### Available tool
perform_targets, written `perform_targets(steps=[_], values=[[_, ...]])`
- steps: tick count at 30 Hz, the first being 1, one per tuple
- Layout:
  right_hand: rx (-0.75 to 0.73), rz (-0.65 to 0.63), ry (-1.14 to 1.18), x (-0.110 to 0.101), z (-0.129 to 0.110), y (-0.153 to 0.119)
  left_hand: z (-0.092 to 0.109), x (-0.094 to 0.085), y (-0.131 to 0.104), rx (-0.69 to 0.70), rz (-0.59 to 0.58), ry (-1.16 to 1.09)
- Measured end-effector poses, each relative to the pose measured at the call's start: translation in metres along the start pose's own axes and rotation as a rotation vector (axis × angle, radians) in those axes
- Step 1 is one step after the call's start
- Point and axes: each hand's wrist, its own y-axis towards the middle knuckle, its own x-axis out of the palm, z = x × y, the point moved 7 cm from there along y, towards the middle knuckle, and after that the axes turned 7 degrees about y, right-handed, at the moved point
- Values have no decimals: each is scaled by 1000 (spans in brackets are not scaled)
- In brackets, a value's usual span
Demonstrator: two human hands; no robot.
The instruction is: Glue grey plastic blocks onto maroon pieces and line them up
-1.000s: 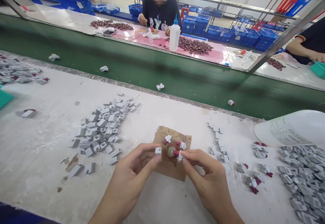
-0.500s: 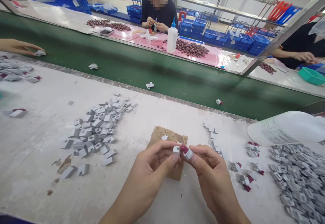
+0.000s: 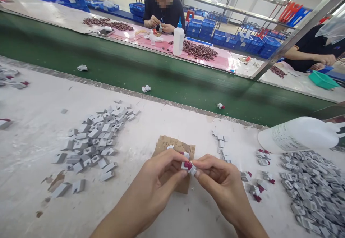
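Observation:
My left hand [image 3: 159, 180] pinches a small light-grey plastic block [image 3: 183, 165] between thumb and fingertips. In my right hand [image 3: 223, 184], thumb and forefinger grip a small grey-and-maroon plastic piece [image 3: 192, 170]. Its maroon part meets the grey block, and fingertips hide some of the join. Beneath both hands lies a torn piece of brown cardboard [image 3: 176, 143] with a white blob [image 3: 170, 147] on it. Another small grey-and-maroon part [image 3: 185, 155] shows just behind my left fingertips.
Grey blocks [image 3: 94, 133] lie heaped at left, grey parts [image 3: 312, 191] at right beside a tipped white bottle [image 3: 291, 135]. Several grey-and-maroon pieces [image 3: 256, 189] lie nearer. Beyond runs a green conveyor belt [image 3: 113, 76] carrying small pieces. A person [image 3: 164, 11] works across it.
The two held pieces, slightly apart before, now touch. My view has shifted a little to the right. Pieces on the belt have moved left, and another person's hand has left the view at left.

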Motion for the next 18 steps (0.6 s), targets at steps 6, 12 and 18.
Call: perform_targets(steps=[6,12,18], values=[[3,-7,-230,-15,-25,36,14,-6,34,35,-8,109],[-167,369,-844,-81,-66,152,18,-26,133,8,230,418],[-112,392,-967,-92,-61,209,17,-3,222,-62,232,550]])
